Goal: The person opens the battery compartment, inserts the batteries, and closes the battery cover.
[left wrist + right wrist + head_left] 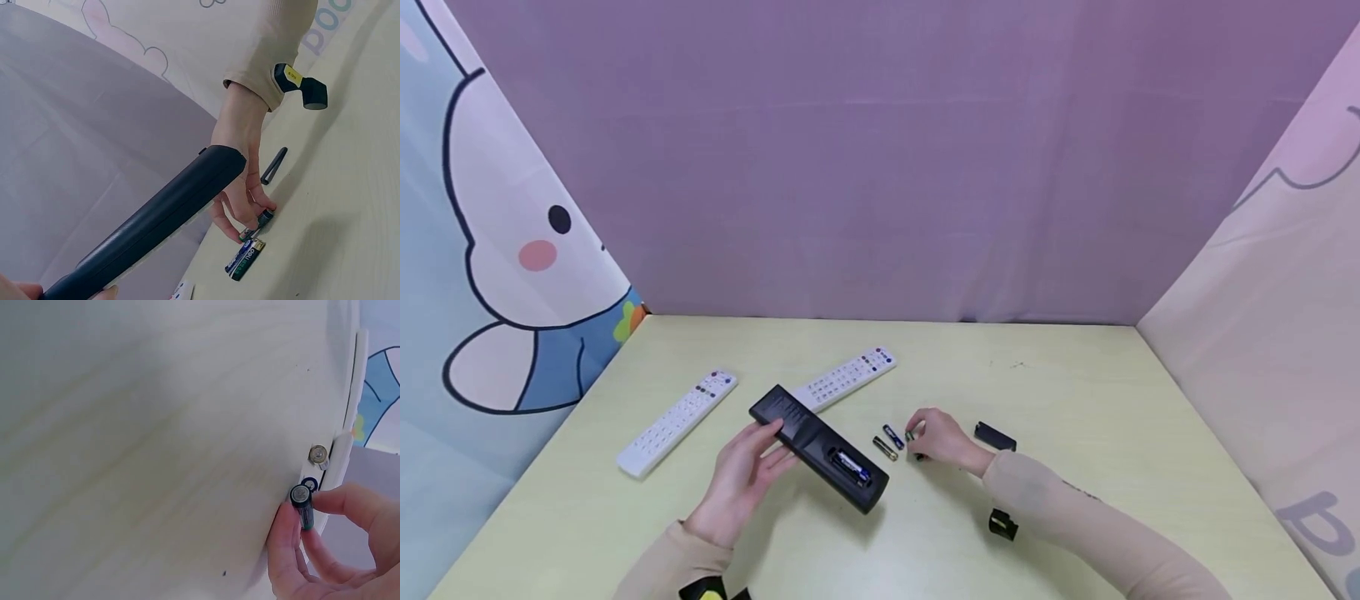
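My left hand (pixel 735 487) holds a black remote control (pixel 812 442) by its far end, back side up and tilted above the table. Its battery compartment is uncovered, and a blue-and-silver battery (pixel 852 467) shows inside. To the right, my right hand (pixel 942 439) is low over the tabletop, pinching a dark green battery (pixel 303 507) between thumb and fingers. Just left of those fingertips lie two more batteries, one blue (pixel 893 436) and one dark with a gold end (pixel 885 448). In the left wrist view the remote covers part of the right hand.
Two white remotes lie button side up, one at the left (pixel 677 423) and one behind the black remote (pixel 850 379), partly hidden by it. A black battery cover (pixel 995 436) rests beyond the right wrist. A purple backdrop (pixel 880 167) stands along the table's back edge.
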Motion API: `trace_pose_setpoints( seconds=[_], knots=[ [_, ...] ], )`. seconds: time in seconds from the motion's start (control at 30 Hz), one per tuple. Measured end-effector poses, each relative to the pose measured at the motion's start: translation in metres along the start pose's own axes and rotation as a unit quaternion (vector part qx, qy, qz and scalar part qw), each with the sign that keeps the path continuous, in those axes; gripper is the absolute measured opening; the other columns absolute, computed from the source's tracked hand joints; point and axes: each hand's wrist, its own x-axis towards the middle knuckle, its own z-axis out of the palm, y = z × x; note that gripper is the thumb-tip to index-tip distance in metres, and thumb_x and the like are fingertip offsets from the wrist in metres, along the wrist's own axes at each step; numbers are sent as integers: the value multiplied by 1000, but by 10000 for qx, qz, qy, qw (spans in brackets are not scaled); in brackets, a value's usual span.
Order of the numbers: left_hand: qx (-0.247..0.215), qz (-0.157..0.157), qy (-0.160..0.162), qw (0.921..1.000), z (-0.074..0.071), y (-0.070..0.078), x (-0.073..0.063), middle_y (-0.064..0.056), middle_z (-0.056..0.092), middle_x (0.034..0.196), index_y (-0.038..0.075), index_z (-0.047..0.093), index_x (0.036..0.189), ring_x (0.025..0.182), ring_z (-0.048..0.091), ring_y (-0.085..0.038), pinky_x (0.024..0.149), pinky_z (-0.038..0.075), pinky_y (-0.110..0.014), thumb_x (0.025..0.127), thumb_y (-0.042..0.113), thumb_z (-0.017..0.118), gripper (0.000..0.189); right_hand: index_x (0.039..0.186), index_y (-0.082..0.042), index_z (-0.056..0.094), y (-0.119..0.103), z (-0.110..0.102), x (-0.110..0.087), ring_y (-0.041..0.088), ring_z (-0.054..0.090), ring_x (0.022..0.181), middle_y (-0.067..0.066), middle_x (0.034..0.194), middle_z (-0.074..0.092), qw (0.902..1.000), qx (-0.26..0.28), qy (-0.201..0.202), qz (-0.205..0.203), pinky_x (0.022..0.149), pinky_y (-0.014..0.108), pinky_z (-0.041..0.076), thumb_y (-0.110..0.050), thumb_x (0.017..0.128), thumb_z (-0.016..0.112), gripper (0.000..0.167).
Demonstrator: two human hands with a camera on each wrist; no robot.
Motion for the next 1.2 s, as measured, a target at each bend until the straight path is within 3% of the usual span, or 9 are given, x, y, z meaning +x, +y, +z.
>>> trace_pose_setpoints(
  seconds=[0.3,0.83,1.2],
  knots=[
    [86,-22,-84,9999,1,1,0,0,60,90,2,36,118,83,62,-18,86,49,-33,89,8,47,31,98,1,56,-3,-5,-3,18,54,52,5,67,56,9992,398,91,-12,48,24,48,-1,74,64,26],
    [8,-22,-102,9999,2,0,1,-3,60,93,0,34,123,85,62,-22,87,49,-35,88,6,48,38,106,1,56,-12,-9,-11,16,56,66,10,80,58,9884,1396,20,-597,64,36,55,1,76,60,30],
    [113,-63,-120,9998,4,2,2,-2,59,92,0,34,121,84,62,-20,87,49,-35,89,8,48,36,110,7,52,-20,-15,-16,22,60,73,16,89,60,9744,2056,-244,-875,68,29,54,-2,80,57,32]
  ],
)
